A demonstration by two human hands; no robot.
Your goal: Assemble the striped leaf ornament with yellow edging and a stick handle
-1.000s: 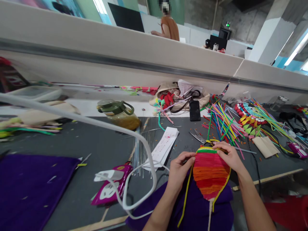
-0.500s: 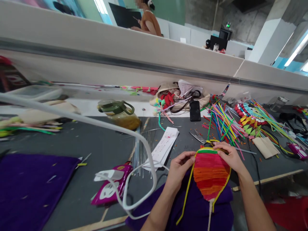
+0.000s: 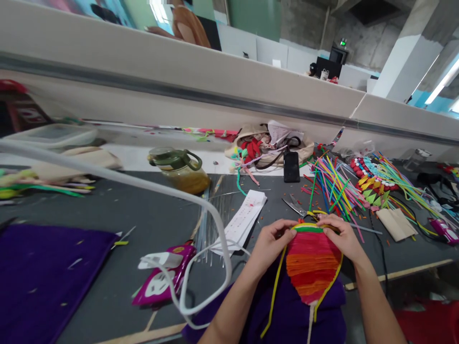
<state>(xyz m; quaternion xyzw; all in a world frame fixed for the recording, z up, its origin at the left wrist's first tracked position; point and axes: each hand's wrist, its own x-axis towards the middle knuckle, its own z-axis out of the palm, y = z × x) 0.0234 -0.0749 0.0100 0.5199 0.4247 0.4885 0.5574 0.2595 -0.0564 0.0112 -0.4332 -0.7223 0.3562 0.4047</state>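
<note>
1. Head view: bare left hand (image 3: 274, 243) and bare right hand (image 3: 339, 236) clamp the top edge of a ribbed, teardrop-shaped, red-and-orange piece (image 3: 313, 263), above soft purple cloth (image 3: 332, 313)
2. Thin yellow strip (image 3: 275, 291) borders its right side, another length dangling left

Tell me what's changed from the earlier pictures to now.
The person in the brown top beyond the partition has moved left across the view. The left hand has shifted slightly right along the top of the striped piece. Nothing was newly grasped or released: the right hand still holds the piece's top, and the scissors and phone lie as before.
</note>
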